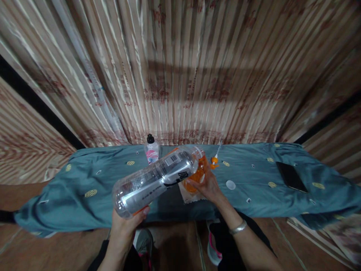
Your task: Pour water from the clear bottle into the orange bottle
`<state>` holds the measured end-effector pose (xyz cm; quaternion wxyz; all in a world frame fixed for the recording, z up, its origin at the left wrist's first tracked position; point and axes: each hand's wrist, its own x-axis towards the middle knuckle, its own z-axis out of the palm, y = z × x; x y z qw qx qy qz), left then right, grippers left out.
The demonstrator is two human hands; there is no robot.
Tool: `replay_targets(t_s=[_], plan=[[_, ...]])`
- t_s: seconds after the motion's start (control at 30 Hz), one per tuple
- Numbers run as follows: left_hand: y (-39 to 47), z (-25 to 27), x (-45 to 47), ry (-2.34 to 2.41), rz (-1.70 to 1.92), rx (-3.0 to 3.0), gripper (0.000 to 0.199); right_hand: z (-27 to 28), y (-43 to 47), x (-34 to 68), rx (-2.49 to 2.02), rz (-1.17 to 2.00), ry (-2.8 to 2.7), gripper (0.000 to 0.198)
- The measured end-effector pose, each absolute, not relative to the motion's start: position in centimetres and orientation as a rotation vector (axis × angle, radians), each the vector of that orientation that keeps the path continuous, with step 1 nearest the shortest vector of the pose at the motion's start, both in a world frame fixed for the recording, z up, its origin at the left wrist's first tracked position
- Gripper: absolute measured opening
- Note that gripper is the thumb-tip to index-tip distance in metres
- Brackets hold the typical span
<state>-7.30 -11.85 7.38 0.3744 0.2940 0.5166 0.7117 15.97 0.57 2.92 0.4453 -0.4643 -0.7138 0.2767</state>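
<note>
My left hand [128, 222] is wrapped round the base of a large clear plastic bottle [158, 180] with a silver and orange label. The bottle is tilted, its neck up to the right and close over an orange bottle [196, 175]. My right hand [207, 184] grips that orange bottle, which stands on a small beige cloth [191, 197]; its mouth is hidden behind the clear bottle's neck. Behind the orange bottle lies an orange pump top [214, 161] with a clear tube. At the back stands a clear bottle with a black cap and pink label [152, 151].
A teal patterned cloth [245, 169] covers the low table. On it a round white disc [230, 184] lies right of my right hand, and a dark phone [291, 177] lies farther right. A striped curtain [180, 94] hangs close behind the table.
</note>
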Motion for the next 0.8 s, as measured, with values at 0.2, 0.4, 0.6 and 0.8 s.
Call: replay_targets(t_s=[0.2,0.4,0.6,0.8], plan=[[-12.04,7.86,-6.81,1.276,1.826,0.789,0.050,3.03,0.52,15.93,-1.183,0.699,-1.752,0.104],[-11.84,7.85,-6.87,1.229,1.868,0.739,0.053,2.69,0.58,15.97,-1.193,0.688,-1.756,0.104],[-11.62,7.38,-7.12,1.168,1.881,0.687,0.058,2.43,0.64,15.97,-1.202,0.687,-1.743,0.105],[-11.65,7.76,-6.59,1.129,1.933,0.627,0.055,2.62,0.56,15.97,-1.208,0.702,-1.740,0.107]])
